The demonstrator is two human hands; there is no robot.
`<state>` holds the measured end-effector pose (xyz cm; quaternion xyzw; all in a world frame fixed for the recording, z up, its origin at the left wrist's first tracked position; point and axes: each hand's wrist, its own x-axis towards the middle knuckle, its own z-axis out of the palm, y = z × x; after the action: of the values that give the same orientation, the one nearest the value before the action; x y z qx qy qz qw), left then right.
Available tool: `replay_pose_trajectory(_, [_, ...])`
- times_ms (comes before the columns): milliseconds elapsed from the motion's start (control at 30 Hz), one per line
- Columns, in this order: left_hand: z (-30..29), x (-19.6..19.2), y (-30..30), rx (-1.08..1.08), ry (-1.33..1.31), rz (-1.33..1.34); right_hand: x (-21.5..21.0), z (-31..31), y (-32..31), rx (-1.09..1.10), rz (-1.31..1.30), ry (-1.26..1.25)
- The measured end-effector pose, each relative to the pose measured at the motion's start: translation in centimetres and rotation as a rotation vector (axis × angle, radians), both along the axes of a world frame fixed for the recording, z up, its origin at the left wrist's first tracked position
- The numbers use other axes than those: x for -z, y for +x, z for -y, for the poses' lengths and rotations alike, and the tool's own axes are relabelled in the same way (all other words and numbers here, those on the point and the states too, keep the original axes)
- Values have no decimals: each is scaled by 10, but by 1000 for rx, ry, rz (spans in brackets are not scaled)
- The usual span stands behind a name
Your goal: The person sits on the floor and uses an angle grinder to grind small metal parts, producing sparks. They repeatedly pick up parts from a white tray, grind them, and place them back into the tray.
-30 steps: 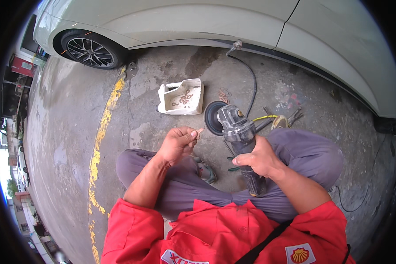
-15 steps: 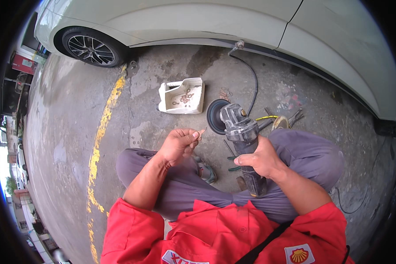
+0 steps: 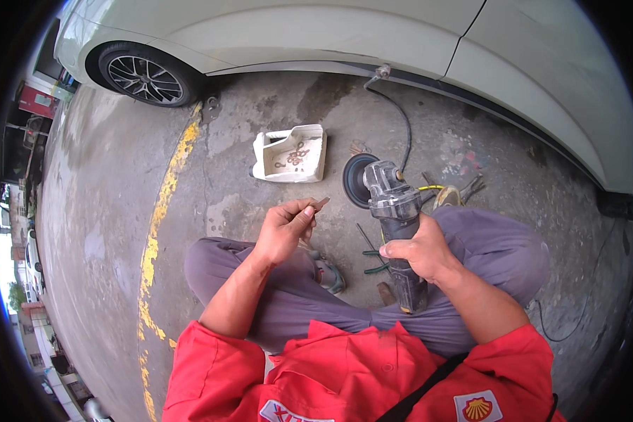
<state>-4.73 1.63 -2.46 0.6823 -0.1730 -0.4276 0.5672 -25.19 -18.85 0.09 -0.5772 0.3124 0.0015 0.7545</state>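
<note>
Between the fingertips of my left hand (image 3: 286,228) is pinched a small flat brown metal piece (image 3: 321,203), its tip pointing up and right. My right hand (image 3: 423,251) is wrapped round the dark body of an angle grinder (image 3: 397,200), held upright over my lap. Its round dark disc (image 3: 359,181) faces left, a short gap away from the small piece. Beyond my left hand stands a cut-open white plastic jug (image 3: 307,169) with several small rusty links or rings (image 3: 297,156) in it.
Green-handled pliers (image 3: 377,269) lie between my legs. More brown pieces (image 3: 357,150) lie behind the disc. A dark cable (image 3: 409,133) runs to the white car's (image 3: 260,35) sill. Dark rods (image 3: 475,186) lie at right, and a worn yellow line (image 3: 170,184) crosses the concrete at left.
The grinder has shifted slightly right and its disc has drawn away from my left hand. My left hand has turned, showing more of the small metal piece.
</note>
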Motion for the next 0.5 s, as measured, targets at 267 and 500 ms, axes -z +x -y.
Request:
replay_pose_trajectory(267, [0,5,3,-120,-157,-275,-3,1,1,-14,4,-52])
replay_pose_trajectory(500, [9,-2,2,-330,-153,-251,5,0,1,-44,9,-81])
